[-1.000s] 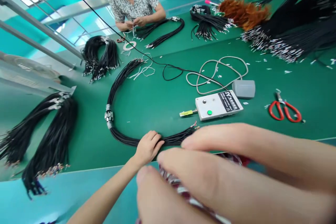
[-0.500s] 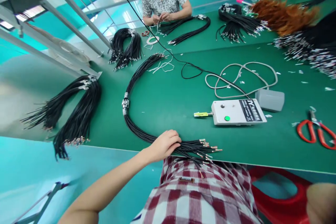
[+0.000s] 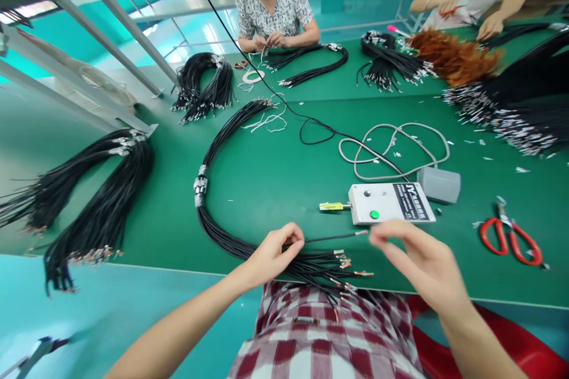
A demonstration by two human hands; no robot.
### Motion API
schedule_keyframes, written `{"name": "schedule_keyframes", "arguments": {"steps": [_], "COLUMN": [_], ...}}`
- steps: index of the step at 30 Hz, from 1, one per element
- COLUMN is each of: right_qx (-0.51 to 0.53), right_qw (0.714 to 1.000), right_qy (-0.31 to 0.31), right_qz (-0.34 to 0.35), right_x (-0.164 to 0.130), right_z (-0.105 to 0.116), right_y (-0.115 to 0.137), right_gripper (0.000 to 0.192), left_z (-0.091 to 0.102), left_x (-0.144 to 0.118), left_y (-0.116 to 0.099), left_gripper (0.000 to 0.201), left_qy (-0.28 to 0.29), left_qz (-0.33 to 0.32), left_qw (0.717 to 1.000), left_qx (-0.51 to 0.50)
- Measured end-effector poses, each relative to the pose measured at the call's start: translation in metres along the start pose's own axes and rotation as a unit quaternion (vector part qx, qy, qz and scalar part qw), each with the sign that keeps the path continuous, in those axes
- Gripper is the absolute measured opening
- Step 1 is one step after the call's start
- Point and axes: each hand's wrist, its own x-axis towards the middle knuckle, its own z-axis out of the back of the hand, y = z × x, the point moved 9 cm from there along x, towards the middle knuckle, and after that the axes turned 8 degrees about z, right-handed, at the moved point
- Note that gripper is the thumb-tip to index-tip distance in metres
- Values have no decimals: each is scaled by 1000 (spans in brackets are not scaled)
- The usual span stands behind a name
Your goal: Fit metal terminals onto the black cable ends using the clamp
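Note:
My left hand (image 3: 278, 249) is closed at the near table edge, pinching one black cable (image 3: 331, 238) raised apart from its bundle. Its stripped end reaches the fingertips of my right hand (image 3: 413, 254), where thumb and fingers are pinched together; the exact contact is partly hidden. The bundle of black cables (image 3: 222, 228) curves across the table, bound midway by silvery bands (image 3: 201, 185), with loose stripped ends fanned below my hands. Just beyond my right hand lies a white box (image 3: 386, 204) with a green button and a yellow-tipped clip (image 3: 332, 206).
Red-handled scissors (image 3: 511, 240) lie to the right. Behind the box are a grey adapter (image 3: 439, 185) and a looped grey cord (image 3: 355, 161). More black bundles (image 3: 106, 183) lie left and far back, near brown wires (image 3: 457, 56). Two people sit across the table.
My right hand has come in from the lower right to the cable's end. My left hand has gone from resting on the bundle to pinching one cable. The view has shifted.

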Motion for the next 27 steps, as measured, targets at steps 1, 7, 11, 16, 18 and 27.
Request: {"name": "schedule_keyframes", "arguments": {"steps": [1,7,11,16,18,27], "right_qx": [-28,-50,-99,-78,-55,167], "right_qw": [999,998,976,974,991,984], "right_qy": [-9,46,195,212,116,2], "right_qz": [12,-12,7,-22,-27,-68], "right_x": [2,-12,-29,-25,-12,16], "right_z": [-2,-38,-64,-63,-51,-63], "right_y": [-5,-51,-45,-39,-39,-44], "right_gripper": [24,36,35,30,27,26], "left_z": [-4,-43,-51,-47,-49,-54], "left_x": [2,26,34,30,27,30], "left_y": [-10,-72,-77,-34,-24,-26], "left_gripper": [18,18,19,29,32,41], "left_qy": [4,68,68,40,41,53], "left_qz": [-5,-46,-53,34,55,71], "left_qw": [1000,996,995,990,984,970], "left_qx": [-1,-41,-49,-132,-166,-228]}}
